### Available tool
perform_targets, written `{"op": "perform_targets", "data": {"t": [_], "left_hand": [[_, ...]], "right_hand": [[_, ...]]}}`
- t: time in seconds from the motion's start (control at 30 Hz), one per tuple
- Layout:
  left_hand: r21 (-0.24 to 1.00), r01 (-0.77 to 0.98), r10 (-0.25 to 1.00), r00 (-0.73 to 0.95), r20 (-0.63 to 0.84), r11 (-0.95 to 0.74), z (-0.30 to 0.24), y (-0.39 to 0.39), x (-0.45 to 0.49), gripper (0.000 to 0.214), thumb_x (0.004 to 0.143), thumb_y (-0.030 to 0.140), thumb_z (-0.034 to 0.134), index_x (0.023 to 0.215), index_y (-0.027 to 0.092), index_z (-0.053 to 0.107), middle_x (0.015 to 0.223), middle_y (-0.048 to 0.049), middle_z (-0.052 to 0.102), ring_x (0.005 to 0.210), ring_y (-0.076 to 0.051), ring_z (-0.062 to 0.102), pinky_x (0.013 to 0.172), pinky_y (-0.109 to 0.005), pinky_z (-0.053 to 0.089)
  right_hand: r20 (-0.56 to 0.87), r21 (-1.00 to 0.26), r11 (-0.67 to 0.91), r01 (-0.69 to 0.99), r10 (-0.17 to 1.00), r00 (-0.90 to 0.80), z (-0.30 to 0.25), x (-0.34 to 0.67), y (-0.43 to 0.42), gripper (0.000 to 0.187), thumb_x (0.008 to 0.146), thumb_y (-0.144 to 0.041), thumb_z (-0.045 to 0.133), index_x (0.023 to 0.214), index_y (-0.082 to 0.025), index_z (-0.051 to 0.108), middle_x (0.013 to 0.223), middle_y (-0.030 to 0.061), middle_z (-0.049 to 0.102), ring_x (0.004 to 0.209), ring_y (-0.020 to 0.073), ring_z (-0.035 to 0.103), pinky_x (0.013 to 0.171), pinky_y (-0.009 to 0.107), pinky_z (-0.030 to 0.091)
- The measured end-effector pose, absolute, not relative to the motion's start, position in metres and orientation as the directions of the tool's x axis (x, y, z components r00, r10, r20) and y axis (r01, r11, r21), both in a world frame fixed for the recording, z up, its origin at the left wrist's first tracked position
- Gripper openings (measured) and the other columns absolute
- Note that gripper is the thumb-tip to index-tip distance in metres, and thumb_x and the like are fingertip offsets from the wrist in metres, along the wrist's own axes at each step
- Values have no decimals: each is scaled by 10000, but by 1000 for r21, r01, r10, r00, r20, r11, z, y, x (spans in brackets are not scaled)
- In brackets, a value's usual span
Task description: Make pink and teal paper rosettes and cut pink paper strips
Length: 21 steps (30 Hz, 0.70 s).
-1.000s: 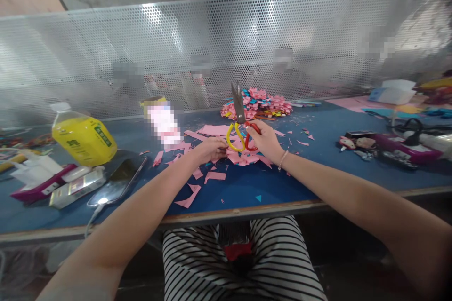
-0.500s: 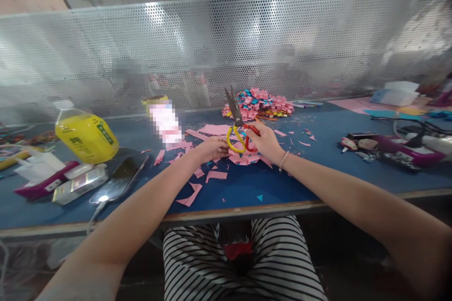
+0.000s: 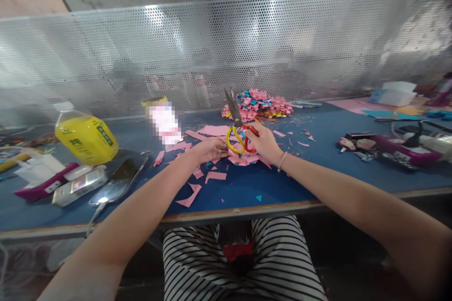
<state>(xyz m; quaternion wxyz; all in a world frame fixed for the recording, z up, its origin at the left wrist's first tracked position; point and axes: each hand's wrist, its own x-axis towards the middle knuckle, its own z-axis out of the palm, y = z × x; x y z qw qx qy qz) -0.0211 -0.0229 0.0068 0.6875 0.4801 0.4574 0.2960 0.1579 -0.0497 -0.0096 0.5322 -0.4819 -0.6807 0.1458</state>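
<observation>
My right hand point(image 3: 263, 140) is closed around the red handle of a pair of scissors point(image 3: 237, 120). Their other handle is yellow, and the metal blades point up and away from me, slightly apart. Just left of the handles, my left hand point(image 3: 213, 149) has its fingers together at the edge of a layered pink paper piece point(image 3: 245, 159), which lies on the blue table under the scissors. The fingertips are partly hidden against the paper. Pink paper scraps point(image 3: 216, 176) lie around both hands.
Behind the hands sits a heap of pink and blue paper pieces point(image 3: 259, 101), near a perforated metal screen point(image 3: 240, 33). At left are a yellow drink bottle point(image 3: 88, 136), a phone point(image 3: 120, 181) and a small box point(image 3: 79, 186). A purple container point(image 3: 406, 148) stands right.
Hands, scissors and paper hold nearly the same positions. Only a very slight shift of the whole view shows.
</observation>
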Motion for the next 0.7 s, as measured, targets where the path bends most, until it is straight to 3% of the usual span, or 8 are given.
{"op": "perform_targets", "data": {"t": [0.33,0.5,0.6,0.7], "left_hand": [[930,54,845,402,-353,364,4,-18,-22,189,641,-33,547,734,129,515,606,-17,607,575,-106,620,638,-218,518],[941,88,853,403,-332,326,1,-13,-29,167,641,39,622,714,134,506,631,-17,602,599,-108,616,682,-243,515],[975,157,884,418,-210,157,0,-11,-34,237,598,36,642,764,137,506,760,-39,618,658,-113,613,694,-273,503],[899,355,881,467,68,-257,2,-11,-37,344,561,11,601,866,155,535,907,-52,597,744,-129,587,678,-283,486]], "right_hand": [[598,-720,507,474,800,52,-10,157,-50,269,775,-374,455,849,-165,607,713,24,604,653,146,515,613,254,371],[615,-776,528,345,757,222,-8,167,-38,235,773,-405,484,786,-187,573,597,-13,504,556,111,454,534,240,352],[522,-853,488,189,781,343,-5,186,-22,227,772,-427,494,790,-204,533,519,-49,390,437,78,351,433,219,287],[402,-908,417,32,848,346,-1,215,-7,218,755,-426,524,793,-216,483,483,-75,308,371,55,257,370,200,212]]}}
